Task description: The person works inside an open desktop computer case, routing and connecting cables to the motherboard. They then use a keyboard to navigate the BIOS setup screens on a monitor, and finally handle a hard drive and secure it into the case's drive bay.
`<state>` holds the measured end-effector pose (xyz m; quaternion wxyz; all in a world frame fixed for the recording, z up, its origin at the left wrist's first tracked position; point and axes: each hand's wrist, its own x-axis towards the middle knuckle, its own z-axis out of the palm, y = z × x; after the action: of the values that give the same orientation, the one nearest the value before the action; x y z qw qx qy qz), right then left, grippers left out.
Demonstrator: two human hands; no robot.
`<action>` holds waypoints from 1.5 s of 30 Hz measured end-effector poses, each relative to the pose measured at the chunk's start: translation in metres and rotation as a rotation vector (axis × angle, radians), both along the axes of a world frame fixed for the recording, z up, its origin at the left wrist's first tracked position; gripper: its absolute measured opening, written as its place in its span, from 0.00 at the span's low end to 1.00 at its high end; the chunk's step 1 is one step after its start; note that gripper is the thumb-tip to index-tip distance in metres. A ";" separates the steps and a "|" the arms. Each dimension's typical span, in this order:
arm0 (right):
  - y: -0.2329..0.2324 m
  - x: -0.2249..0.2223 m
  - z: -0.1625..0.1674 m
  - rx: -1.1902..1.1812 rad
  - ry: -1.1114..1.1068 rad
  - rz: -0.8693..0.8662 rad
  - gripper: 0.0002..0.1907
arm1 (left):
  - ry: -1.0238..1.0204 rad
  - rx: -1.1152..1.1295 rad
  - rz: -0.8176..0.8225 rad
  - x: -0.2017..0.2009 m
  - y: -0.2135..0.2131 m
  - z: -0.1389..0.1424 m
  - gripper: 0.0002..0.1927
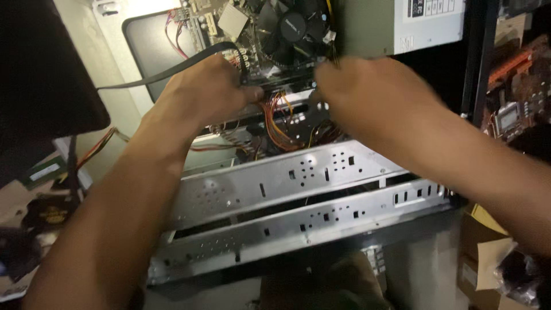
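Head view, looking down into an open desktop computer case lying on its side; it fills the middle of the frame.

Drive-bay frame: two perforated silver metal rails cross the case from 8 o'clock to 3 o'clock, below both hands.

Power supply: grey metal box at 1 o'clock, labelled face toward the camera.

Motherboard: at 12 o'clock, with a black round cooler fan seated on it, just left of the power supply.

Both forearms enter from the bottom corners and meet above the rails, near frame centre.

Left hand: at 10 o'clock from centre, closed around the left end of a dark flat component that sits at the lower edge of the motherboard. Fingers curled tight; fingertips hidden behind the knuckles.

Right hand: at 1 o'clock from centre, motion-blurred, at the right end of the same dark component. Fingers curled inward, but blur prevents telling whether they actually grip it.

Flat grey ribbon cable: runs from 9 o'clock up over the left hand toward the motherboard.

Wire bundle: orange, red and yellow leads, tangled between the two hands and just below the dark component.

Cardboard box: at 4 o'clock, outside the case.
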<state>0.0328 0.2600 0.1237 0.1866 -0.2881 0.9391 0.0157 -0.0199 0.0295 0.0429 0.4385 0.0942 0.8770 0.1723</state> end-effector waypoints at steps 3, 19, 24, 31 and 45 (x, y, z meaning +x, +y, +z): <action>-0.030 -0.028 -0.024 0.257 -0.130 -0.144 0.06 | 0.020 0.020 0.058 -0.001 -0.004 0.002 0.24; -0.052 -0.090 -0.010 0.274 -0.243 -0.177 0.08 | 0.060 0.013 0.204 -0.045 -0.025 0.040 0.19; -0.047 -0.103 -0.006 0.219 -0.300 -0.153 0.07 | 0.089 0.060 0.207 -0.053 -0.020 0.030 0.18; -0.040 -0.117 0.014 0.169 -0.348 -0.216 0.07 | -0.045 0.029 0.228 -0.078 -0.013 0.053 0.18; 0.070 -0.350 0.139 -0.315 -0.460 -0.740 0.16 | 0.298 0.140 0.123 0.021 0.074 0.205 0.22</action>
<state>-0.3176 0.3300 0.2630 0.3372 0.0455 0.9040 -0.2589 0.0006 0.1034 0.2481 0.2844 0.0951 0.9223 0.2437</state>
